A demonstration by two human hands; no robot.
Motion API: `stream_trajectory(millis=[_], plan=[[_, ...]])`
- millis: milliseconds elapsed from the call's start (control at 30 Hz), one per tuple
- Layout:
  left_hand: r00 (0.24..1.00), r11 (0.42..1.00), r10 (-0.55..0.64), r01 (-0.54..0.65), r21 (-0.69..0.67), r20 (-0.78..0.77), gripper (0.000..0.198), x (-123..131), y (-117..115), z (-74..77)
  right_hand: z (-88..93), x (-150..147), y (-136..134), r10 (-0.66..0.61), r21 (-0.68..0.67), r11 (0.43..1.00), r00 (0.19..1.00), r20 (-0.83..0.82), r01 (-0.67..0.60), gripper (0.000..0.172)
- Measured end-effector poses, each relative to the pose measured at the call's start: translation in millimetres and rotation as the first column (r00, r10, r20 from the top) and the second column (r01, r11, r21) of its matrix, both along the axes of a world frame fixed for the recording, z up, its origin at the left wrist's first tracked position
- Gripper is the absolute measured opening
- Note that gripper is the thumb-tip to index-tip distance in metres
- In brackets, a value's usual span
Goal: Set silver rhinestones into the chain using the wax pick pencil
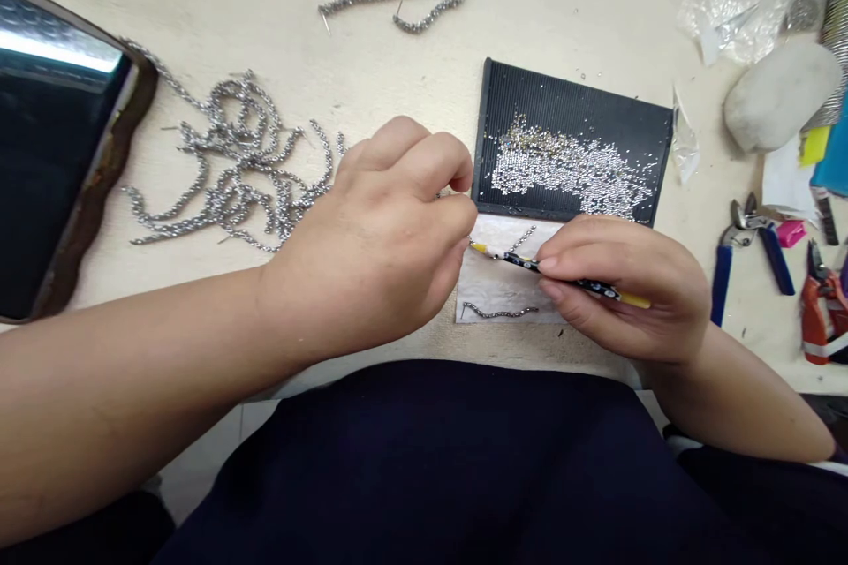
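Now | right hand (623, 291) grasps black dotted pencil (513, 259) | left hand (381, 238) curled, grasp hidden

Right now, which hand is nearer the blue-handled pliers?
Right. The right hand, holding a black-and-yellow pick, sits just left of the blue-handled pliers without touching them. The left hand is farther off, on the far side of the white card.

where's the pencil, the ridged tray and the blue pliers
pencil (520, 261): head view, on the black barrel just past the fingertips
ridged tray (570, 88): head view, on its bare upper ridges
blue pliers (743, 225): head view, on the metal joint
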State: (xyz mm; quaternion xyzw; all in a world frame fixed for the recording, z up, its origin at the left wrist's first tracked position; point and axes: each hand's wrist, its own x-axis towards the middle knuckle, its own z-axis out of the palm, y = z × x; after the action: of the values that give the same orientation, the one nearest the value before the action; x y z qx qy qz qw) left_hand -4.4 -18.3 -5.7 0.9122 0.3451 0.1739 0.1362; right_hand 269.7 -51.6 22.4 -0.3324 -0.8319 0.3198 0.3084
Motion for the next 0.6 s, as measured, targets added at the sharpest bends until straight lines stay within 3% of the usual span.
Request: stream_trajectory(millis=[600], plan=[[1.0, 0.999, -0.008, 0.008, 0.034, -0.017, 0.024, -0.9, 0.5, -1.5, -0.3, 1.8, 0.0, 0.008, 0.003, 1.0, 1.0, 0.005, -0.008, 0.024]])
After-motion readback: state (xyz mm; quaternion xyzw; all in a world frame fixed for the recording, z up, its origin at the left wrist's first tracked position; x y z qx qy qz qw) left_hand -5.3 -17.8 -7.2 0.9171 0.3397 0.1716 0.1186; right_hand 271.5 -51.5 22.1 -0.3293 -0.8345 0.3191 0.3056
